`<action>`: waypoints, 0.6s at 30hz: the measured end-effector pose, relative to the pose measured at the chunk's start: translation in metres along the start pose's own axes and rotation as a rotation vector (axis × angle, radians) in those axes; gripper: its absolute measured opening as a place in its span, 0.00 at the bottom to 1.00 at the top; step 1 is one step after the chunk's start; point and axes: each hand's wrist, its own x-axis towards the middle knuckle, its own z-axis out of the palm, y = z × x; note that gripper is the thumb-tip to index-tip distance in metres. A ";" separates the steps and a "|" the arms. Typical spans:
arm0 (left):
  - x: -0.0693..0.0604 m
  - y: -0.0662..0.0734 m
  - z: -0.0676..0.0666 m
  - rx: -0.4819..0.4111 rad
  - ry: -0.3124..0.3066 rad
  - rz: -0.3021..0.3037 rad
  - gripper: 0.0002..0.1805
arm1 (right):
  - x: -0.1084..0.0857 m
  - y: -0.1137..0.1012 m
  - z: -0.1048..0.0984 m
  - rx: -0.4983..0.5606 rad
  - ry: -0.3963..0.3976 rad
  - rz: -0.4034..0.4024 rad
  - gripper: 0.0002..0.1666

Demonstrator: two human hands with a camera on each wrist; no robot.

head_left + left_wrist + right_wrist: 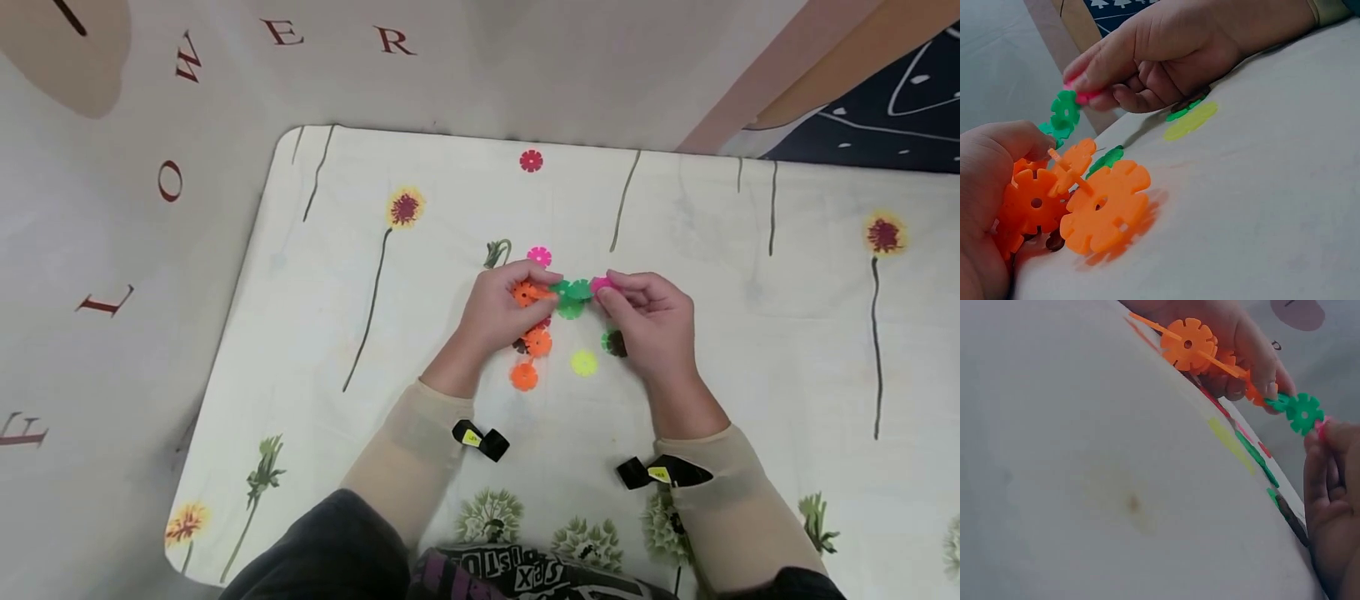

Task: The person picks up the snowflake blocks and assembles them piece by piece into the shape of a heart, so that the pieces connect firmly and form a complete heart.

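My left hand (501,307) pinches a chain of linked, notched flower-shaped plastic discs. The chain's orange discs (1105,206) hang below the fingers, and a green disc (1305,414) sticks out at its far end. Between thumb and fingertips, my right hand (660,325) pinches a pink disc (602,285). In the right wrist view the pink disc's edge meets the green disc; whether their notches interlock cannot be told. The left fingers hide part of the chain. Under the hands, another green disc (571,309) lies on the table.
Loose on the flower-printed white tablecloth (720,358) lie a yellow disc (584,362), a second pink disc (538,255) and a red disc (531,161) farther back. Beside the right hand lies a green disc with a dark one (613,342). A wall stands behind the table.
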 end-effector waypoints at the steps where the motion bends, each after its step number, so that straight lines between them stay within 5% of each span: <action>1: 0.000 0.000 0.000 -0.002 0.000 0.000 0.12 | 0.000 0.000 0.000 -0.004 0.006 -0.004 0.16; 18: 0.000 0.000 0.000 -0.008 0.013 -0.025 0.11 | -0.003 0.004 0.004 0.019 0.014 -0.037 0.16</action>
